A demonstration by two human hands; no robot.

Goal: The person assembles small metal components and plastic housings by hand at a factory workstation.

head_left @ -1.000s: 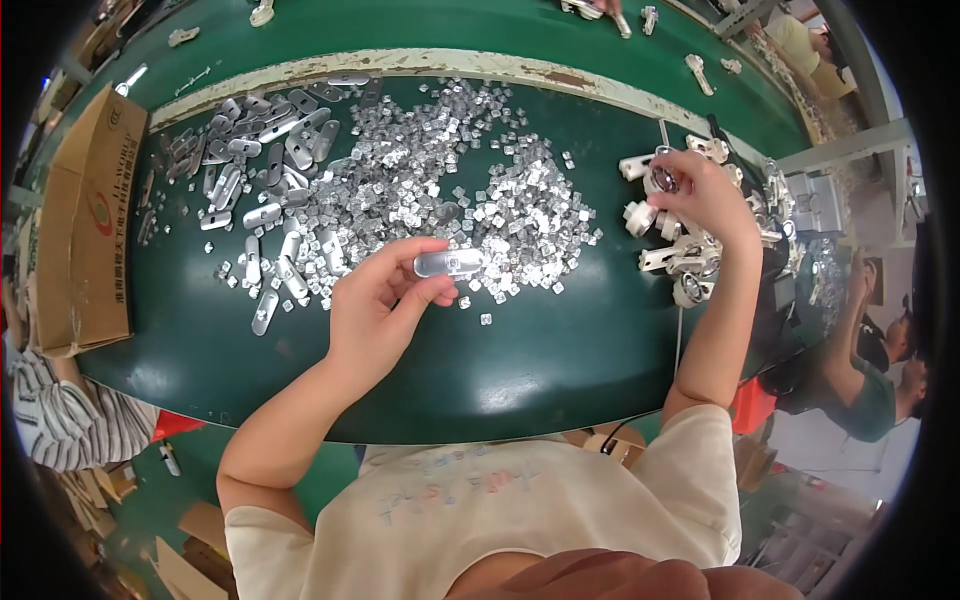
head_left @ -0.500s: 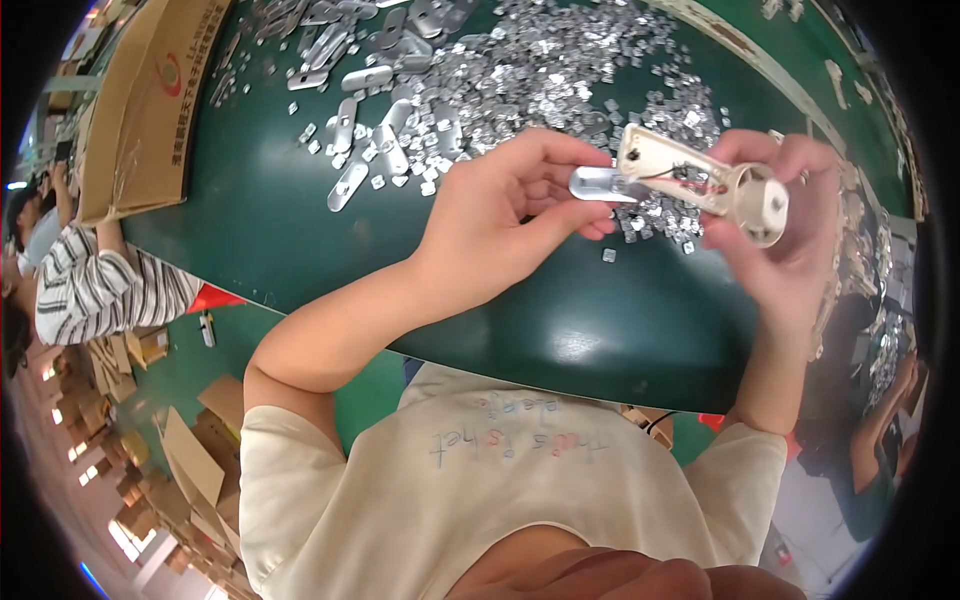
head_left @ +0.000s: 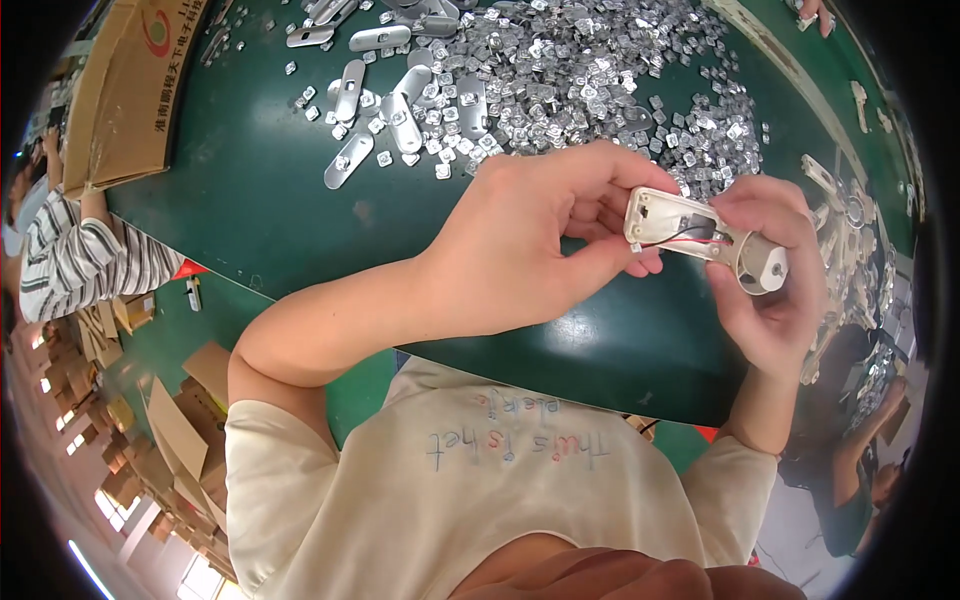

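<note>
- At 9 o'clock a person in a striped sleeve (head_left: 70, 265) sits beside a cardboard box (head_left: 125, 95); neither is near the work.
- Silver plates (head_left: 400, 110) and small metal bits (head_left: 590, 80) lie heaped on the green table (head_left: 250, 190) toward 12 o'clock.
- The left hand (head_left: 545, 240) is closed on the near end of the casing (head_left: 690, 232), thumb under and fingers over.
- The casing sits just right of centre, above the table edge, held between both hands. Its long axis runs from 10 to 4 o'clock, the open side facing up, with the round motor end (head_left: 765, 268) pointing to 4 o'clock.
- The right hand (head_left: 775, 280) grips that motor end from behind.
- Risk: the thin red and black wires (head_left: 690, 236) inside look loose, though the view is small; a pinch or tug by the fingers could pull them free, and a slack grip could drop the casing into the heap.
</note>
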